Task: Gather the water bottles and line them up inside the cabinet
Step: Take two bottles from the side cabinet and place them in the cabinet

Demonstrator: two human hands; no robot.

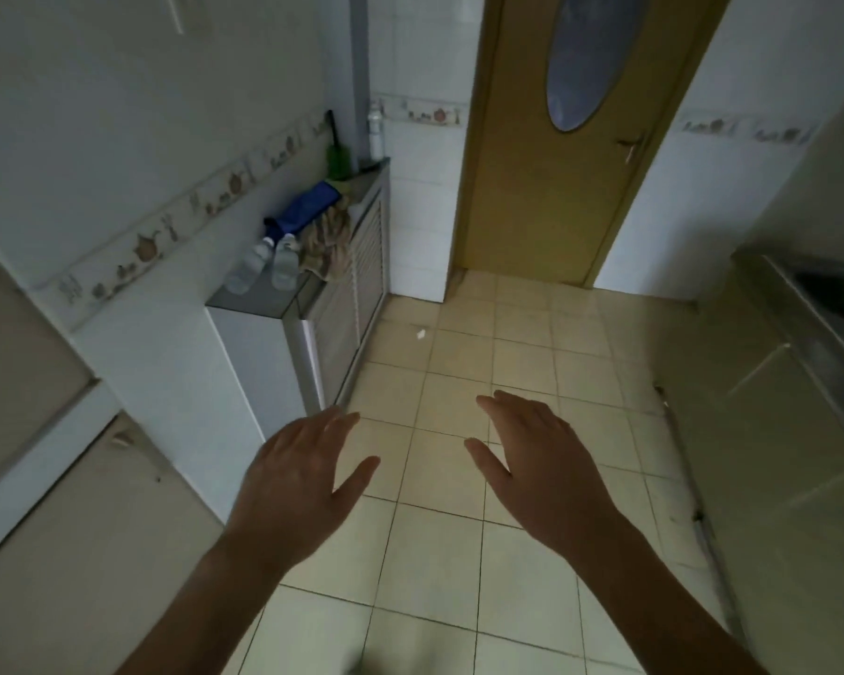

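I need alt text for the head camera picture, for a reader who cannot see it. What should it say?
Two empty, open hands, left hand and right hand, reach forward over a tiled kitchen floor. Ahead on the left, two clear water bottles stand on a low grey cabinet top beside a blue item and a crumpled cloth. A closed wooden door stands behind.

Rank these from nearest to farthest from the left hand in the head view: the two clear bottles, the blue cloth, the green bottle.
From the left hand:
1. Two clear bottles, front of the radiator cover; too close to split.
2. Blue cloth, behind them.
3. Green bottle, at the back corner.
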